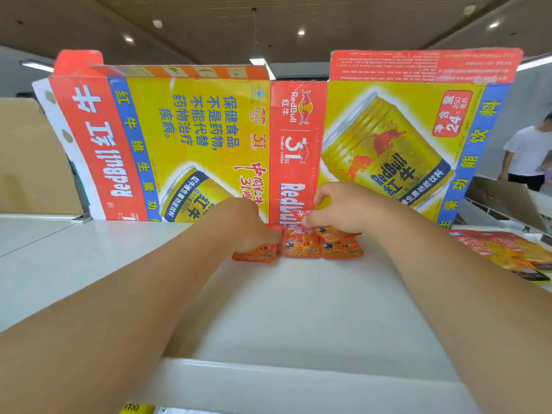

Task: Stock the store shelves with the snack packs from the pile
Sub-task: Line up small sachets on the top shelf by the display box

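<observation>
- White shelf board (298, 309) fills the lower frame, under a brown slatted ceiling with round lights.
- Right hand (337, 207), centre of frame: fingertips (310, 221) bunched together, pinching the top edge of the middle pack (298, 245).
- Left hand (248, 225), just left of centre: fingers curled down over the upper part of the leftmost pack (257, 254), gripping it (the tips themselves are hidden under the hand).
- Three orange snack packs sit in a row on the shelf, sides touching. The right-hand pack (340, 248) has its top tucked under the right hand.
- Both bare forearms reach in from the lower corners of the frame.
- Directly behind the packs a flattened Red Bull carton (194, 130) stands upright, print turned sideways, spanning most of the upper frame.
- Right edge: larger orange-and-yellow bags (507, 255) lie flat on the shelf, well apart from the row.
- Far right, beyond the carton: a person in a white T-shirt (528, 150).
- Left edge: plain brown cardboard (30, 159) standing behind the shelf.
</observation>
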{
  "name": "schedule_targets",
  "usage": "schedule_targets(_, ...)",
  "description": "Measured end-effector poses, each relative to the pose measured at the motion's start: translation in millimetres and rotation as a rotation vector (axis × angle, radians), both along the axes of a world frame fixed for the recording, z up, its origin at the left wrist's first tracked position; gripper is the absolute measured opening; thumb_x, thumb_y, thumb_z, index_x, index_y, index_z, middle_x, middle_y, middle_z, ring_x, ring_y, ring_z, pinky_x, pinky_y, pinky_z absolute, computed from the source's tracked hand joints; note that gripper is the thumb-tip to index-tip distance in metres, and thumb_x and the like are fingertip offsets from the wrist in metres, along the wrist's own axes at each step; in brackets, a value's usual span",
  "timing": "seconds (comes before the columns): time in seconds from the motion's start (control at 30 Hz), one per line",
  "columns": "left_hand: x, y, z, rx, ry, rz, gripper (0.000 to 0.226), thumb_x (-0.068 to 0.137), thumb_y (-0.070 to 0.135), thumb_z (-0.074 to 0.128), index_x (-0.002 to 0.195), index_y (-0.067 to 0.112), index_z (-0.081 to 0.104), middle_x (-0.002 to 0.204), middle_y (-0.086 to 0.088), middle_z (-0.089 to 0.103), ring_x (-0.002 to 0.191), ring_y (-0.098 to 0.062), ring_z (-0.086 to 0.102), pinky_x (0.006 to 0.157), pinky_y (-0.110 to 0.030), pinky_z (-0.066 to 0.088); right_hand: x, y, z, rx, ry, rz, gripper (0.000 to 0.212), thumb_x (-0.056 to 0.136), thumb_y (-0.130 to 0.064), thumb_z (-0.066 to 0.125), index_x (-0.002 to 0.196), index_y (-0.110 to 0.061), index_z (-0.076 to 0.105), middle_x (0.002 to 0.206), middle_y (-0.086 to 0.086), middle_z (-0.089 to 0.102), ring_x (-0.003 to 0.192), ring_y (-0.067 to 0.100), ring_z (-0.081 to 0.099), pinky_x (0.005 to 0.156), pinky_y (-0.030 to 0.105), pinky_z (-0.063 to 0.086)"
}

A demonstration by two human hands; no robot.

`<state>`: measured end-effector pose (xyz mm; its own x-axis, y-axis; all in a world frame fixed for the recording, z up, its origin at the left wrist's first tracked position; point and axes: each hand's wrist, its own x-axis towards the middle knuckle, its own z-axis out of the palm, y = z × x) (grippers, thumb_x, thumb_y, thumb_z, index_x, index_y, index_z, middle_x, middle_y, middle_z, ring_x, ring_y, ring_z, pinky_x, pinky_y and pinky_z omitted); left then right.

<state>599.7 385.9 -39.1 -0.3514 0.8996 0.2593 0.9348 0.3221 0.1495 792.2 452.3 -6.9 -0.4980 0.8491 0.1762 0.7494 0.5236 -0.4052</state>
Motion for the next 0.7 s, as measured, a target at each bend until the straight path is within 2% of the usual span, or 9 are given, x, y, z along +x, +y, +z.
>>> schedule_targets(0.17, 1.7, 0.2, -0.3, 0.007, 0.016, -0.011, 0.052, 0.075, 0.071, 0.062, 0.068, 0.020, 0.054, 0.073, -0.001, 0.057, 0.067, -0.016, 0.055, 0.051, -0.029, 0.033, -5.4, -3.3, -1.4, -0.003, -0.004, -0.014, 0.041, 0.080, -0.056, 0.074, 0.101, -0.024, 0.058, 0.095, -0.003, 0.062, 0.079, 0.016, 0.057, 0.064, 0.030, 0.041)
schedule_targets(0.23, 2.3, 0.3, -0.5, 0.001, 0.019, -0.011, 0.052, 0.076, 0.071, 0.062, 0.067, 0.020, 0.052, 0.072, -0.001, 0.056, 0.066, -0.016, 0.054, 0.051, -0.029, 0.033, -8.1, -7.1, -3.8, 0.007, -0.034, -0.009, 0.032, 0.083, -0.053, 0.073, 0.090, -0.029, 0.054, 0.089, -0.007, 0.058, 0.081, 0.014, 0.056, 0.061, 0.027, 0.038)
schedule_targets(0.3, 2.5, 0.7, -0.5, -0.008, 0.019, -0.008, 0.053, 0.076, 0.072, 0.061, 0.068, 0.020, 0.053, 0.073, -0.002, 0.057, 0.068, -0.016, 0.055, 0.052, -0.029, 0.035, -12.6, -11.6, -8.2, 0.013, -0.057, -0.008, 0.031, 0.085, -0.048, 0.072, 0.081, -0.031, 0.046, 0.084, -0.010, 0.053, 0.082, 0.014, 0.054, 0.056, 0.026, 0.033)
schedule_targets(0.37, 1.1, 0.5, -0.6, -0.015, 0.013, -0.004, 0.055, 0.076, 0.074, 0.061, 0.067, 0.020, 0.053, 0.072, -0.002, 0.057, 0.066, -0.015, 0.055, 0.052, -0.029, 0.035, -19.2, -13.3, -14.6, 0.035, -0.070, -0.007, 0.029, 0.083, -0.048, 0.072, 0.086, -0.029, 0.050, 0.093, -0.005, 0.060, 0.089, 0.019, 0.058, 0.060, 0.027, 0.040)
schedule_targets(0.43, -1.4, 0.3, 0.1, -0.008, 0.003, -0.003, 0.056, 0.078, 0.074, 0.060, 0.066, 0.020, 0.053, 0.069, -0.001, 0.057, 0.064, -0.016, 0.054, 0.052, -0.029, 0.035, -25.9, -13.5, -20.1, 0.056, -0.081, -0.010, 0.034, 0.080, -0.050, 0.072, 0.099, -0.025, 0.059, 0.103, -0.002, 0.065, 0.094, 0.021, 0.061, 0.074, 0.031, 0.050)
schedule_targets(0.5, -4.7, 0.3, 1.2, 0.001, -0.009, -0.008, 0.054, 0.080, 0.072, 0.059, 0.066, 0.020, 0.054, 0.069, -0.001, 0.057, 0.065, -0.016, 0.055, 0.053, -0.029, 0.036, -30.6, -13.0, -23.5, 0.074, -0.077, -0.018, 0.043, 0.078, -0.054, 0.071, 0.111, -0.027, 0.062, 0.107, -0.003, 0.067, 0.096, 0.022, 0.063, 0.084, 0.034, 0.054)
schedule_targets(0.63, -9.1, 1.4, 2.3, -0.015, -0.009, -0.042, 0.048, 0.082, 0.064, 0.060, 0.069, 0.018, 0.059, 0.071, -0.002, 0.058, 0.067, -0.016, 0.056, 0.055, -0.028, 0.039, -34.2, -12.6, -26.6, 0.097, -0.072, -0.030, 0.046, 0.077, -0.055, 0.071, 0.116, -0.031, 0.064, 0.108, -0.004, 0.068, 0.095, 0.022, 0.064, 0.084, 0.033, 0.055)
schedule_targets(0.7, -10.1, 1.4, 2.4, -0.026, 0.011, -0.060, 0.046, 0.083, 0.063, 0.060, 0.078, 0.017, 0.065, 0.078, -0.002, 0.062, 0.073, -0.017, 0.059, 0.058, -0.029, 0.044, -35.6, -11.7, -28.1, 0.107, -0.080, -0.044, 0.046, 0.078, -0.056, 0.070, 0.115, -0.030, 0.064, 0.108, -0.002, 0.068, 0.095, 0.023, 0.063, 0.083, 0.033, 0.054)
